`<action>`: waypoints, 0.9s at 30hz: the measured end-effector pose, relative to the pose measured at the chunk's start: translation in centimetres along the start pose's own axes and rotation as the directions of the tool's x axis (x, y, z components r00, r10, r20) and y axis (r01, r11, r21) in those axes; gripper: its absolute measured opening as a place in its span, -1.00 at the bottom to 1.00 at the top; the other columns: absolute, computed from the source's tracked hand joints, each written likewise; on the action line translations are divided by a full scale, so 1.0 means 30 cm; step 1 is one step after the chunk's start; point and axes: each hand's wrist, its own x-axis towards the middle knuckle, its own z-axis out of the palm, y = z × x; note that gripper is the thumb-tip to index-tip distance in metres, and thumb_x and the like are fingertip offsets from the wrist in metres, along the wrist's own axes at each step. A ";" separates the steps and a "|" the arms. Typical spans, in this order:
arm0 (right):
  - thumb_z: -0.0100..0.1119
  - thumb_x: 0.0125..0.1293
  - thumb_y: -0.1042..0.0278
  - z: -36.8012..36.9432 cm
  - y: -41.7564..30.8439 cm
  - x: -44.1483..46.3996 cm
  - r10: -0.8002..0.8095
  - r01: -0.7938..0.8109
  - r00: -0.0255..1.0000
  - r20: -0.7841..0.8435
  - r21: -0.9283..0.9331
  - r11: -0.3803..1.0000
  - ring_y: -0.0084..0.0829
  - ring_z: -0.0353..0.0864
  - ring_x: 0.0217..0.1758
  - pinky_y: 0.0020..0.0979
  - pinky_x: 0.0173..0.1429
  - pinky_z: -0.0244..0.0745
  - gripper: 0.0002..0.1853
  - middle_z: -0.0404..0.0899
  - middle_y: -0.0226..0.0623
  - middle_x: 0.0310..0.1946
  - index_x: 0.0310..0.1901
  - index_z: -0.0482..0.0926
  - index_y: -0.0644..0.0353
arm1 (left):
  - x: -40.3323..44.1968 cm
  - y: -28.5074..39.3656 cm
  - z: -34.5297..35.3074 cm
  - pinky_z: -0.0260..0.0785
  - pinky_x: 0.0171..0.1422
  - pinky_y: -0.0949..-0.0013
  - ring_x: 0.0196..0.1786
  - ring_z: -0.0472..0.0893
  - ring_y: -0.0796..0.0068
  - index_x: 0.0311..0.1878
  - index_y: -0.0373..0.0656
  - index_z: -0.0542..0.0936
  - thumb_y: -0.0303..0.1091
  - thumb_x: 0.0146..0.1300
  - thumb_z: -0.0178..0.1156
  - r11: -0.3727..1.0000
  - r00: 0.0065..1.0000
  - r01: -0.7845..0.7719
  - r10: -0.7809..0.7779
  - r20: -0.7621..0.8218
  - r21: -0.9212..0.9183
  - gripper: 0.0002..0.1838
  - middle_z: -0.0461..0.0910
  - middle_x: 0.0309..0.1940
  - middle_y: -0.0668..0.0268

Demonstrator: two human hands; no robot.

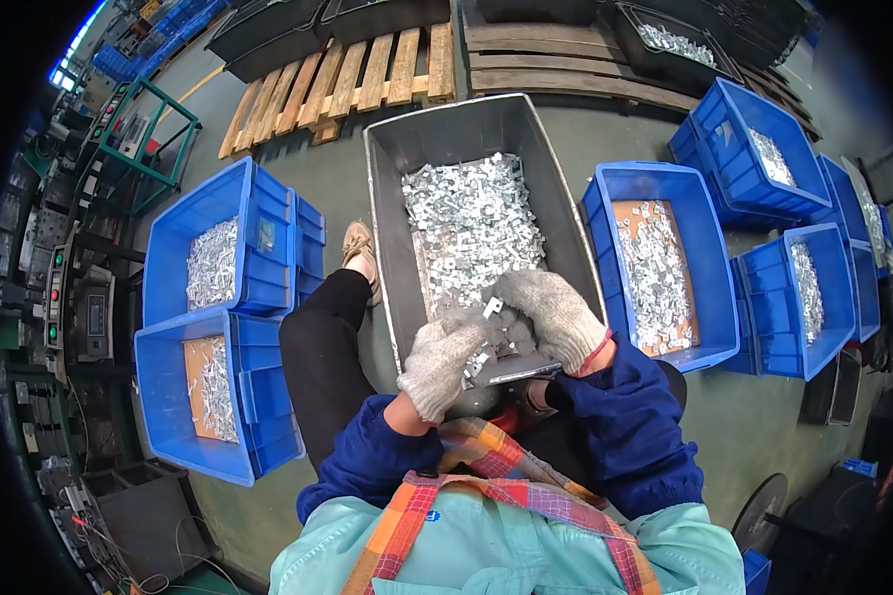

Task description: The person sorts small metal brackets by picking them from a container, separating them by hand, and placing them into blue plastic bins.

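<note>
A deep grey bin (387, 248) stands between my legs, with a heap of small shiny metal pieces (476, 223) inside. My left hand (441, 363), in a knitted work glove, is over the near left part of the bin with its fingers pinched. At its fingertips is one small, flat, bent metal piece (492, 307). My right hand (554, 315), also gloved, is curled just right of that piece, its fingertips close to it. What the right fingers hold is hidden. Greyish round shapes (511, 335) lie below the hands at the bin's near end.
Blue bins of metal pieces stand on the left, one (193, 288) behind another (159, 397). To the right is a blue bin (719, 297) lined with brown board, with several more stacked beyond. Wooden pallets (367, 79) carry black bins ahead. Machines (55, 288) line the far left.
</note>
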 end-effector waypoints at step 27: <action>0.22 0.38 0.14 0.009 -0.078 0.020 -0.126 -0.085 0.927 -0.353 -0.525 0.847 0.02 0.66 0.16 -0.18 0.23 0.51 -0.55 0.68 0.07 0.04 0.14 0.61 0.32 | -0.234 0.253 -0.833 0.50 -0.38 0.49 -0.34 0.55 0.52 -0.15 -0.12 0.58 -0.20 0.40 0.28 0.300 0.804 -0.585 0.092 -0.588 -0.753 -0.81 0.48 -0.45 0.41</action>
